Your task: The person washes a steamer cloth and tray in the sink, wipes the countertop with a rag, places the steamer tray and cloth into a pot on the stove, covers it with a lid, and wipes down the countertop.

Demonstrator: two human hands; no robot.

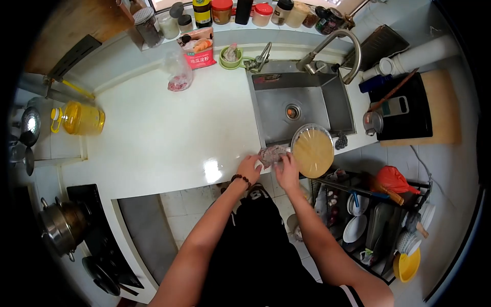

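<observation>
Left hand (pixel 249 169) and right hand (pixel 288 172) meet at a crumpled grayish cloth (pixel 272 154) over the front edge of the white surface (pixel 148 123), near the sink's front left corner. The right fingertips pinch the cloth; the left fingertips touch its left end, though whether they grip it cannot be told. Dark beads (pixel 241 178) circle the left wrist. Just right of the cloth, a round tan disc (pixel 312 152) with a shiny clear rim overlaps the front edge of the steel sink (pixel 302 105). A metal scourer (pixel 341 141) sits by the sink's front right corner. Toward the surface's back edge stand a green bowl (pixel 231 58) and a pink packet (pixel 199 49), with a clear plastic bag (pixel 180 78) of reddish contents beside the packet. Near the left edge, a yellow oil bottle (pixel 84 118) appears tilted in the wide-angle view.
</observation>
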